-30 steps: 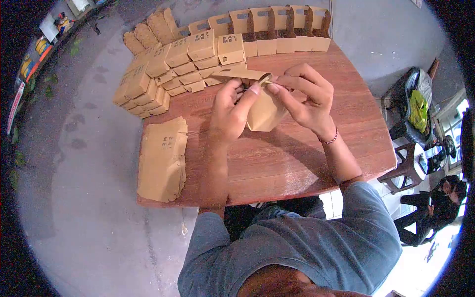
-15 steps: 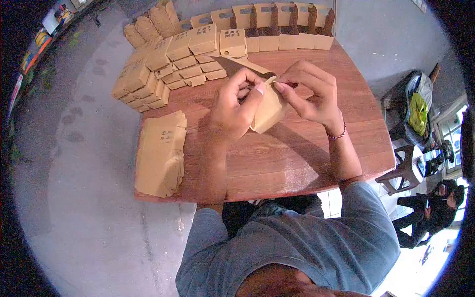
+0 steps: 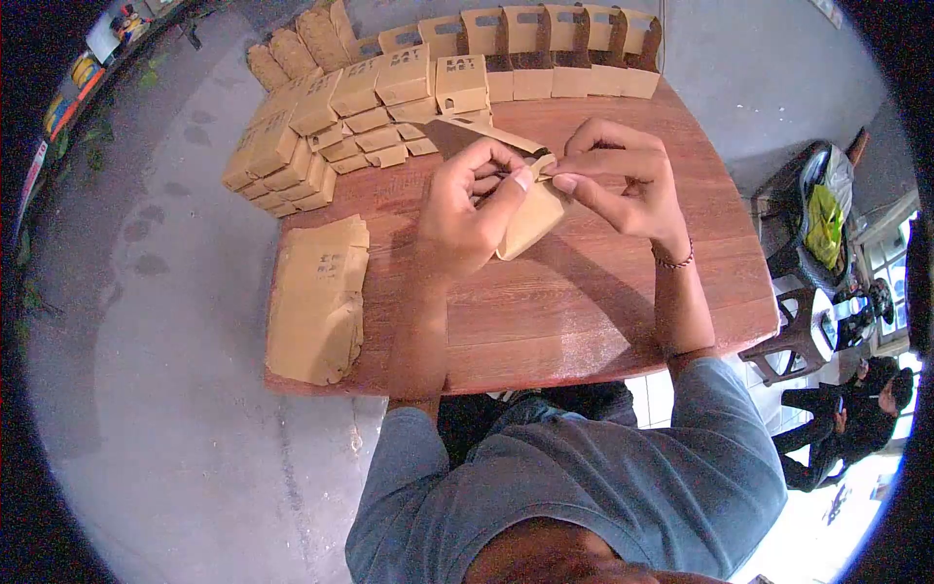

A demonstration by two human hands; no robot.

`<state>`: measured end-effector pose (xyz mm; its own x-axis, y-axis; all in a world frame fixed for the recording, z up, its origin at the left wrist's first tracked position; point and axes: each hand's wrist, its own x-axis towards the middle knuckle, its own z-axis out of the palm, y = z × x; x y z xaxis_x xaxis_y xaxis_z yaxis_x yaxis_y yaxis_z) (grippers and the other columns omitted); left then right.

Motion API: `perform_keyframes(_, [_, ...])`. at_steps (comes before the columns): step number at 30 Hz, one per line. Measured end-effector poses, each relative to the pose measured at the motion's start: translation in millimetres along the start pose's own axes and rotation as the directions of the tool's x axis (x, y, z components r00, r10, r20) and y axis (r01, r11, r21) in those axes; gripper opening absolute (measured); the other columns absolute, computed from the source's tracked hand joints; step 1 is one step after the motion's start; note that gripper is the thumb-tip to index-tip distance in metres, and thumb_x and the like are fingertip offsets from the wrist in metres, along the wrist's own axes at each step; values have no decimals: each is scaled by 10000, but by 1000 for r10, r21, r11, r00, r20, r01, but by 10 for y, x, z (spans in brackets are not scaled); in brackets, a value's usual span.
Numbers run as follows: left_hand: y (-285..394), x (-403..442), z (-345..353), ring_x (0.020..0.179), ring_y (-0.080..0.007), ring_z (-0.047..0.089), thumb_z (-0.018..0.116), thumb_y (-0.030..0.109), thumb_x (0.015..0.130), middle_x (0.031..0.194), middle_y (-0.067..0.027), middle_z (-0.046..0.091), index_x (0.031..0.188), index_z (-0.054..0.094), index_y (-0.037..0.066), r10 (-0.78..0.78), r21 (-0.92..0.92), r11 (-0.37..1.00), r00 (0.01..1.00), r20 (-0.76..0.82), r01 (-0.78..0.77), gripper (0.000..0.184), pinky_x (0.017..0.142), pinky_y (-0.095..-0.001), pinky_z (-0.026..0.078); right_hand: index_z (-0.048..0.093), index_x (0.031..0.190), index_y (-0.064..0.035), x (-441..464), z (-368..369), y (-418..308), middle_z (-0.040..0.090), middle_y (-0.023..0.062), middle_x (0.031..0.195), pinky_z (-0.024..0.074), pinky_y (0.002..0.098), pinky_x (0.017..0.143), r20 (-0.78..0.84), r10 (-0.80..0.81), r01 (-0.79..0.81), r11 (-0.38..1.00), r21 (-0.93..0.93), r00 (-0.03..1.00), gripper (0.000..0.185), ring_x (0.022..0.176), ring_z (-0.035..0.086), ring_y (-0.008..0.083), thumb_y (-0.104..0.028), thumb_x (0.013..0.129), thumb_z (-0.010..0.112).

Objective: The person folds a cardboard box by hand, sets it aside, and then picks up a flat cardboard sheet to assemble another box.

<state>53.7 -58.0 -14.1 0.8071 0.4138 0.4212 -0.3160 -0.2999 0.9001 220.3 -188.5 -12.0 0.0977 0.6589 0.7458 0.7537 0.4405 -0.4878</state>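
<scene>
A partly folded brown cardboard box (image 3: 533,220) is held above the wooden table (image 3: 506,341), its long flap stretching away toward the stacked boxes. My left hand (image 3: 472,204) grips the box's left side, thumb on the near face and fingers curled behind. My right hand (image 3: 623,180) pinches the upper right corner between thumb and fingers, close to the left thumb. The fingers partly hide the folds at that corner. To the left lies a pile of flat cardboard blanks (image 3: 316,302) with printed lettering.
Stacked folded boxes (image 3: 404,78) marked "EAT ME!" stand at the back left. Behind them is a row of cardboard carriers with handle holes (image 3: 525,34), along the table's far edge. A plastic stool (image 3: 803,336) and a person in dark clothes (image 3: 856,423) are at the right.
My right hand has shifted slightly right and down, still pinching the box corner. The left hand keeps its grip, and the view has moved a little.
</scene>
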Motion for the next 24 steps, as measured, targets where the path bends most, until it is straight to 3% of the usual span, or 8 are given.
perform_keyframes(4, [-21,7,-1,754,-79,596,587,95,935,811,-52,635,937,567,-4,31,33,999,999,10,-31,101,654,-252,482,757,834,-26,15,-20,-31,680,64,829,499,280,709,24,197,-198,965,173,980,105,783,637,163,-83,751,785])
perform_keyframes(6, [1,2,6,751,-87,603,585,111,931,824,-54,631,936,564,5,88,152,984,996,20,-90,109,656,-256,486,744,858,-19,36,-67,-21,676,39,841,482,259,728,155,369,-400,848,348,916,131,804,615,131,-79,752,794])
perform_keyframes(9, [72,-33,32,757,-101,614,583,127,929,850,-64,628,943,565,11,-11,149,989,998,57,3,119,659,-256,489,703,840,-23,57,-61,-40,656,25,824,467,251,709,190,492,-523,739,424,849,168,782,592,112,-109,748,814])
perform_keyframes(16, [-6,-51,42,775,-117,639,618,96,904,883,-63,628,968,578,5,-14,79,997,1000,12,13,119,699,-266,521,630,736,-55,58,-8,38,616,11,728,454,263,637,144,482,-503,827,252,864,299,692,559,93,-269,748,839])
perform_keyframes(18, [14,-53,36,796,-112,633,685,71,860,906,-46,633,1024,599,12,14,36,999,999,-40,-13,194,707,-233,521,628,706,-41,83,-55,4,572,19,620,435,283,572,221,599,-576,800,-167,769,387,616,539,96,-383,808,776])
perform_keyframes(19, [-1,-52,32,796,-112,633,685,71,860,906,-46,633,1024,599,12,14,36,999,999,-39,-13,194,707,-233,521,628,706,-41,71,-50,20,572,19,620,435,283,572,220,600,-576,800,-166,769,387,616,539,96,-383,808,776])
perform_keyframes(22, [-7,-28,20,819,-122,661,718,68,836,933,-68,666,1033,609,-27,2,-38,999,999,-39,-3,245,738,-266,552,637,715,-19,32,-27,65,555,72,558,431,343,535,318,435,-433,898,-80,843,442,545,551,152,-431,864,695])
perform_keyframes(24, [59,-3,11,853,-149,677,762,86,811,978,-114,687,1056,598,-34,-105,-154,982,994,25,107,319,760,-273,555,654,777,-3,22,-19,51,596,150,613,444,400,538,336,263,-251,965,-80,904,382,536,579,262,-362,906,637])
